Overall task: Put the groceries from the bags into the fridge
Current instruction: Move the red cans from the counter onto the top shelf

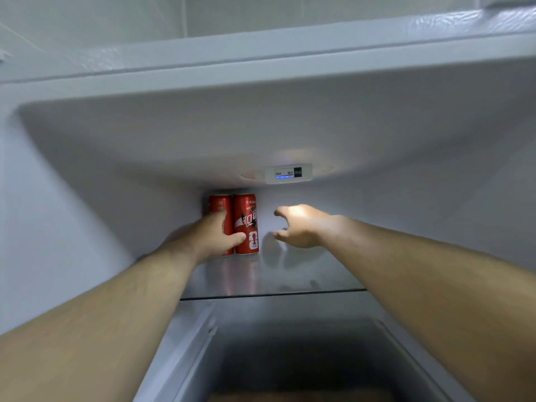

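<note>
From the head view, both bare forearms reach deep into the white plastic-lined fridge interior (87, 198), over a clear glass shelf (304, 277) with a darker compartment beneath it. At the far left of that shelf two groceries stand upright and touching: the left red metal drink can (219, 204) and the right red metal drink can (246, 216) with white lettering. The left hand (214, 236) is curled round the left can, its thumb lying across the lower front of the right one. The right hand (301, 226) hangs just right of the cans, fingers spread wide and holding nothing, apart from both. Above it a small white control panel (288, 173) with a blue light sits on the ceiling. The step in hand looks like seating the cans against the back wall. Next, the left hand would need to let go without tipping either can, then both arms draw out for more; the bags are out of view.
</note>
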